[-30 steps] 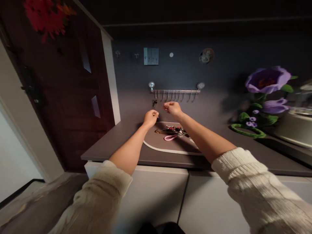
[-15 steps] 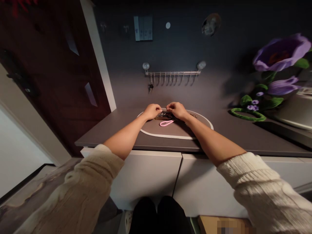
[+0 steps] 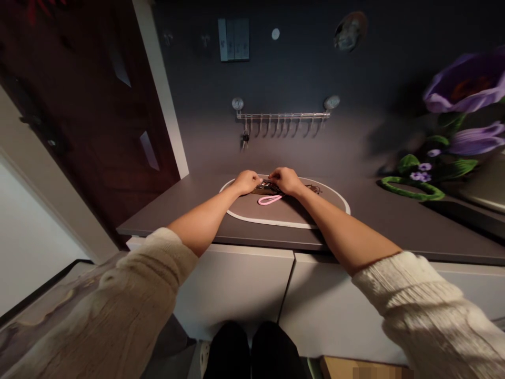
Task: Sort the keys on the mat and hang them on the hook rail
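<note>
Over a brown oval mat (image 3: 276,212) with a white rim, my left hand (image 3: 247,182) has its fingers pinched together at the left of a small dark and shiny heap (image 3: 266,186), which may be keys. My right hand (image 3: 286,180) bends over the same heap from the right, with thumb and fingertips closed. Whatever sits between the fingertips of either hand is too small to name. A pink loop strap (image 3: 269,200) lies on the mat just in front of the heap. Brown cords or strands (image 3: 314,189) stick out to the right, behind my right wrist.
A clear hook rail (image 3: 284,116) on the dark wall carries a small bunch of keys (image 3: 245,139) at its left end. Purple artificial flowers (image 3: 469,105) and a green ring (image 3: 412,188) stand at the right of the grey counter (image 3: 165,205). A dark red door (image 3: 90,105) is at the left.
The camera view has shifted slightly. Both hands stay over the heap, with the right hand's fingertips a little lower against it.
</note>
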`<action>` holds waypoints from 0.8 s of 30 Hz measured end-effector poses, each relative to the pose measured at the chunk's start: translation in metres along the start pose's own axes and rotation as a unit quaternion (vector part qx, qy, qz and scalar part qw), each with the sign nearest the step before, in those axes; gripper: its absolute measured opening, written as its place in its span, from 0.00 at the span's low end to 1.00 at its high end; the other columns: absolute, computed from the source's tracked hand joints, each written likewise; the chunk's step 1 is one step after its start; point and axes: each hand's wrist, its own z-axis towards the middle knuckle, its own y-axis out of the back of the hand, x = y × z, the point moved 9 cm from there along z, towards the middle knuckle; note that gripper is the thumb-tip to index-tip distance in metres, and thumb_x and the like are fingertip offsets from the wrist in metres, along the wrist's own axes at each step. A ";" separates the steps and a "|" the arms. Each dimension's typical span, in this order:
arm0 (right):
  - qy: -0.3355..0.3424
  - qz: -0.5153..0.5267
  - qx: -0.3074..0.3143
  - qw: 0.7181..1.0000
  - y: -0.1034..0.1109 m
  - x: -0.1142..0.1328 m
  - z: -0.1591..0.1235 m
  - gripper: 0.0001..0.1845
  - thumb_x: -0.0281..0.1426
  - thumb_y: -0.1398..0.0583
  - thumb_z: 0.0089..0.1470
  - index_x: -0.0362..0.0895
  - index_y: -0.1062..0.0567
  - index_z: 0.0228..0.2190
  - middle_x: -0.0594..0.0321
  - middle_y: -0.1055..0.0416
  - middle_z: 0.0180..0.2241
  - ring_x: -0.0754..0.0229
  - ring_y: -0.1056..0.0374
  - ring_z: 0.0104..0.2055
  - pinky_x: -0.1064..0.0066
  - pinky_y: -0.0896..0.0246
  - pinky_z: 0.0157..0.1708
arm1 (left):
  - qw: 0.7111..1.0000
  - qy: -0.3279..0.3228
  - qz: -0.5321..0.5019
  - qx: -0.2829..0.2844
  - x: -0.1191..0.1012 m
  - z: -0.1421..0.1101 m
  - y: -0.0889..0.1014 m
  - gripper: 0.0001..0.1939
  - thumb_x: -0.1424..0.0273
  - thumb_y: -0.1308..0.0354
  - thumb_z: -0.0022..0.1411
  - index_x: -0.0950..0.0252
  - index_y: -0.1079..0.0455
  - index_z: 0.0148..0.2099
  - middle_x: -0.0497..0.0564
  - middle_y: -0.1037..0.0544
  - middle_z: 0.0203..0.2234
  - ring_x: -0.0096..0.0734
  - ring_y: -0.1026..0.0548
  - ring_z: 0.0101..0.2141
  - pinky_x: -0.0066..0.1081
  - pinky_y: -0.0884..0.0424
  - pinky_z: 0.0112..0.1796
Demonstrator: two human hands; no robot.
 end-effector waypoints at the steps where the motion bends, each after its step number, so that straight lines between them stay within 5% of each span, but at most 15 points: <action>1: -0.002 -0.002 0.001 1.000 0.000 0.000 0.000 0.11 0.27 0.44 0.49 0.41 0.24 0.35 0.58 0.25 0.36 0.61 0.31 0.38 0.76 0.43 0.38 | 1.000 0.004 -0.002 0.001 0.000 0.000 -0.001 0.13 0.64 0.47 0.54 0.67 0.25 0.32 0.51 0.25 0.24 0.26 0.34 0.24 0.26 0.42 0.28; 11: 0.002 -0.022 0.005 1.000 -0.005 -0.002 0.004 0.12 0.26 0.44 0.48 0.42 0.24 0.36 0.58 0.25 0.37 0.61 0.32 0.39 0.76 0.43 0.37 | 0.996 0.028 -0.087 0.000 0.000 0.000 -0.004 0.09 0.69 0.45 0.51 0.69 0.26 0.30 0.48 0.28 0.20 0.23 0.36 0.22 0.25 0.44 0.25; 24: 0.018 -0.022 0.000 1.000 -0.005 0.001 0.006 0.12 0.27 0.44 0.48 0.42 0.24 0.35 0.56 0.26 0.37 0.60 0.32 0.39 0.74 0.43 0.38 | 0.995 -0.032 -0.088 -0.040 -0.017 -0.001 0.017 0.07 0.74 0.49 0.54 0.68 0.30 0.30 0.49 0.26 0.26 0.26 0.33 0.29 0.26 0.38 0.33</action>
